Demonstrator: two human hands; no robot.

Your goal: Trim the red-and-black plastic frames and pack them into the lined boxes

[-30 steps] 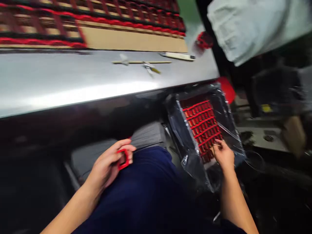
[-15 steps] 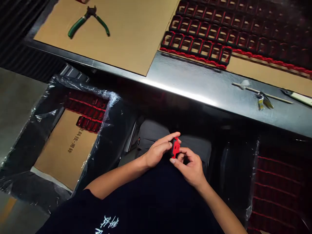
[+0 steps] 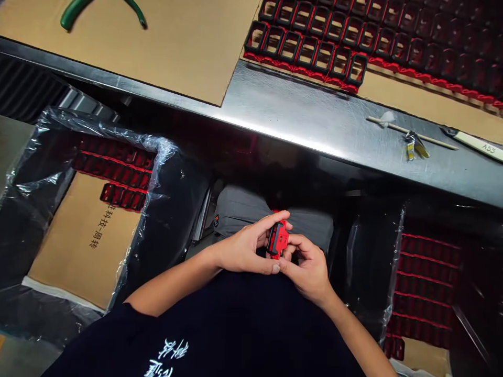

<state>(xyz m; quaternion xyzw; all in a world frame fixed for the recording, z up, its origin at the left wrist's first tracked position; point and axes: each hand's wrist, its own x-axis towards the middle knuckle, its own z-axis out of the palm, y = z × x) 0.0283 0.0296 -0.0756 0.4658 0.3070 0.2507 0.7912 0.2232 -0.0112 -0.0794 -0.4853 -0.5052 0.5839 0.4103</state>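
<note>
shiny silver metal bench point(image 3: 291, 118) above, two-handed grip below
left hand point(image 3: 244, 248), thumb spread, and curled right hand point(image 3: 313, 272) clamp a small red-and-black plastic part point(image 3: 280, 241).

White glare along metal table point(image 3: 283, 118)

along the top we see a metal worktop point(image 3: 283, 111), with a brown cardboard sheet point(image 3: 157, 50) over its left part. on that sheet we find the spread green handles point(image 3: 76, 11) of a tool, cut off by the upper edge. toward the right we spot a thin stick point(image 3: 434, 140) with a white tuft point(image 3: 388, 117) near its left end, a small yellow-and-silver scrap point(image 3: 412, 147) beside it, and a pale-handled cutter point(image 3: 477, 145) bearing handwritten marks. below, at left, we have a plastic liner point(image 3: 159, 149) around a printed cardboard panel point(image 3: 70, 235); beyond lies a dark ribbed surface point(image 3: 25, 81).
</note>
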